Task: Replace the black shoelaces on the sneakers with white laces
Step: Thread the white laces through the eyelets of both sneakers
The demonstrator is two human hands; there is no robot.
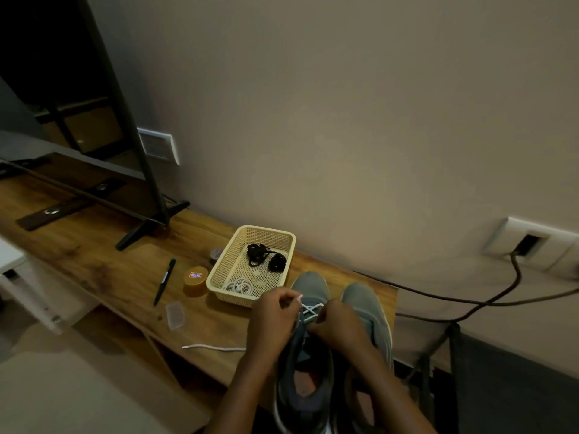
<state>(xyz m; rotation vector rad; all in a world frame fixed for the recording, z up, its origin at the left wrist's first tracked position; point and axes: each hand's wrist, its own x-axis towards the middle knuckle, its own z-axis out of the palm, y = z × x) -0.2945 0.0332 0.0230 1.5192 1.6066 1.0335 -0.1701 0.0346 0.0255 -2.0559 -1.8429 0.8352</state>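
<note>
Two grey sneakers stand side by side on the wooden shelf, toes pointing away from me. The left sneaker (308,364) has a white lace (311,309) crossed through its front eyelets. My left hand (275,314) pinches one end of that lace, tip raised. My right hand (336,324) rests on the sneaker's tongue area and grips the lace there. The other end of the lace (213,348) trails left across the shelf. The right sneaker (366,311) shows no lace. Black laces (266,256) lie bundled in a cream basket (219,278), with a coiled white lace (239,288) at its near end.
On the wooden shelf (109,261) lie a black pen (165,281), an orange-lidded jar (195,280) and a small clear plastic case (175,315). A TV on black feet (147,225) stands at the left. A cable (470,300) runs from a wall socket at the right.
</note>
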